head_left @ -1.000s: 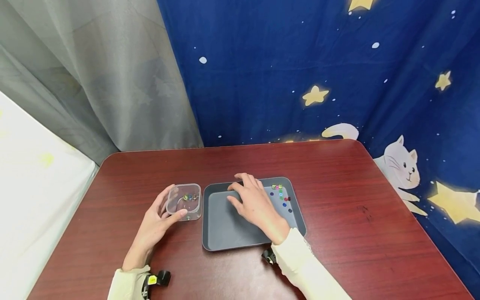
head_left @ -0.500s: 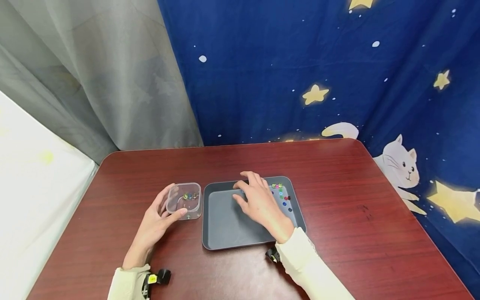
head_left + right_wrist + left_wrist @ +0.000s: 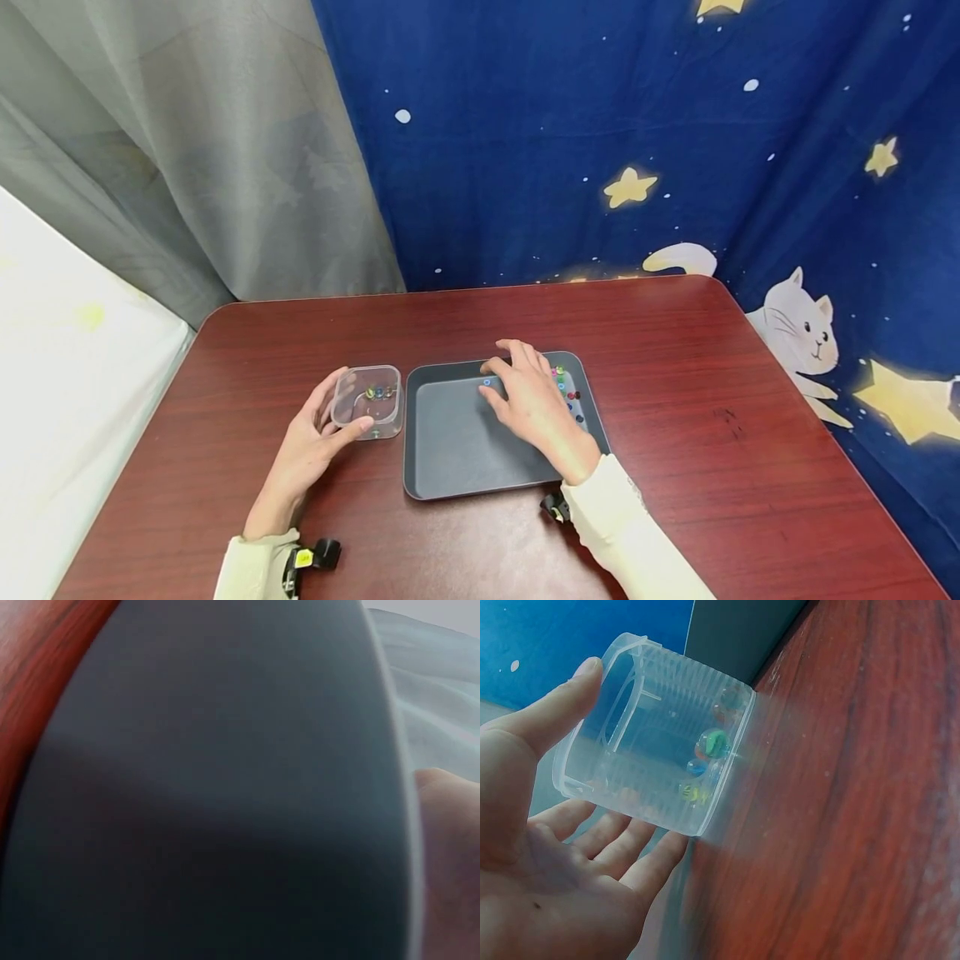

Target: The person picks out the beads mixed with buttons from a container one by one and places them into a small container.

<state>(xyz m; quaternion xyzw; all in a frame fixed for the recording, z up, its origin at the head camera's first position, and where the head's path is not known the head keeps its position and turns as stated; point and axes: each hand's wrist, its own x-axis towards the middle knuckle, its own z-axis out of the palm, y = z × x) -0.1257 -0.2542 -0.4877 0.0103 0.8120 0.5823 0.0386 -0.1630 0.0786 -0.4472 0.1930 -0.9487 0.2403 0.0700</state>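
Note:
My left hand (image 3: 311,442) grips a clear plastic box (image 3: 386,429), thumb at its near rim and fingers along the far side. Several glass marbles (image 3: 714,742), green, blue and yellow among them, lie at the bottom of the box. Over the grey tray (image 3: 442,450) my right hand (image 3: 531,404) hovers palm down, fingers spread and slightly bent, holding nothing visible. One blue marble (image 3: 487,382) lies in the tray by its index fingertip and thumb. More coloured marbles (image 3: 573,396) sit along the tray's right side, partly hidden by this hand.
Box and tray stand side by side on a reddish-brown wooden table (image 3: 712,417). A blue star-patterned curtain (image 3: 525,167) and a grey one (image 3: 225,167) hang behind it. In the right wrist view the tray's dark wall (image 3: 225,750) fills most of the picture.
My right hand has moved to the right over the tray, uncovering the blue marble by its fingertips and covering more of those at the right. The left hand and box have stayed put.

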